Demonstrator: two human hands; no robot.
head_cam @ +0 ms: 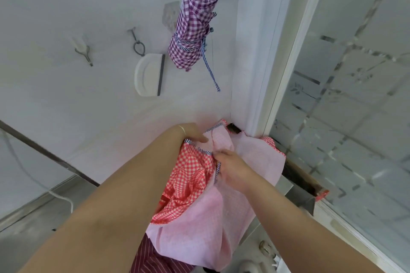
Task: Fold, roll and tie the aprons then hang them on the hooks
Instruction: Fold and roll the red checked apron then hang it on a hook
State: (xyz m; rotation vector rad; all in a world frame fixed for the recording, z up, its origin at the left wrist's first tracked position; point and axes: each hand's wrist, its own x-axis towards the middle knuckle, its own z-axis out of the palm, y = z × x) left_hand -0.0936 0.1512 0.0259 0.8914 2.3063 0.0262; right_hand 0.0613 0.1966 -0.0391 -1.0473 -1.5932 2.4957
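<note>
Head view shows one purple apron [192,29] rolled, tied and hanging on the wall. Both grips, left hand [193,134] and right hand [228,165], pinch the red apron [190,175], which looks unfolded; a hook [85,51] is free.

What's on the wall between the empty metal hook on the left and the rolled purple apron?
In the head view, between the empty hook and the rolled purple apron hangs a white scraper from a second hook.
</note>
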